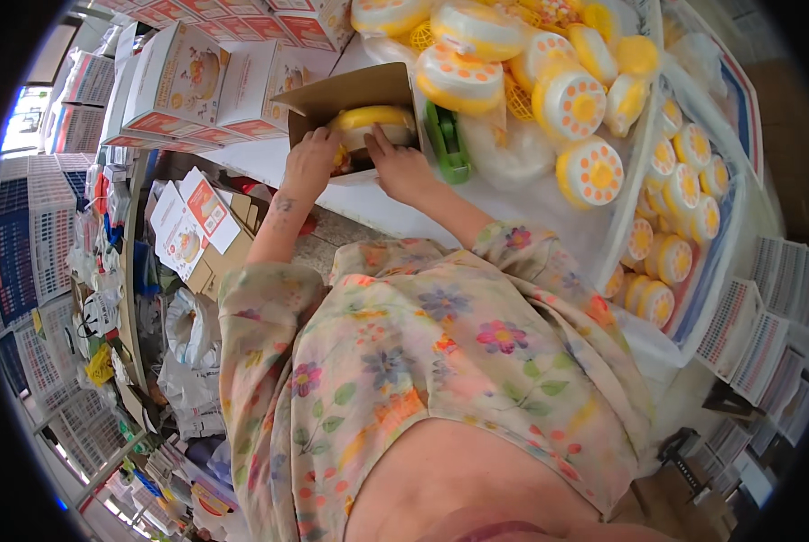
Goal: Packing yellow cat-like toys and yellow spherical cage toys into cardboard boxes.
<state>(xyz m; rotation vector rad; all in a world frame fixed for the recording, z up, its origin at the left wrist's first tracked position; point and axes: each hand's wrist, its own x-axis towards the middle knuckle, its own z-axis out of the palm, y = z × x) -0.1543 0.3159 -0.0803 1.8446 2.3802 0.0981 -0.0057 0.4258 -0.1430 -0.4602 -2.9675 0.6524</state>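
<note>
An open cardboard box (296, 101) stands on the white table with its brown flap raised at the back. Inside it lies a round yellow-and-white plastic item (355, 135), partly covered by my fingers. At the item's left end my left hand (311, 163) has its fingers curled down into the box. A small bit of yellow and orange shows beneath those fingers. My right hand (399, 167) grips the front of the same item, its index finger raised against the side. Right beside the box is a green tape dispenser (447, 143).
White-and-orange printed boxes (174, 77) are stacked at the far left. Yellow-and-white round items (569, 99) pile up at the right, with more in a plastic-lined bin (680, 212). Flattened cartons (219, 235) lean by the table's left side. Plastic baskets (766, 316) are stacked at the right.
</note>
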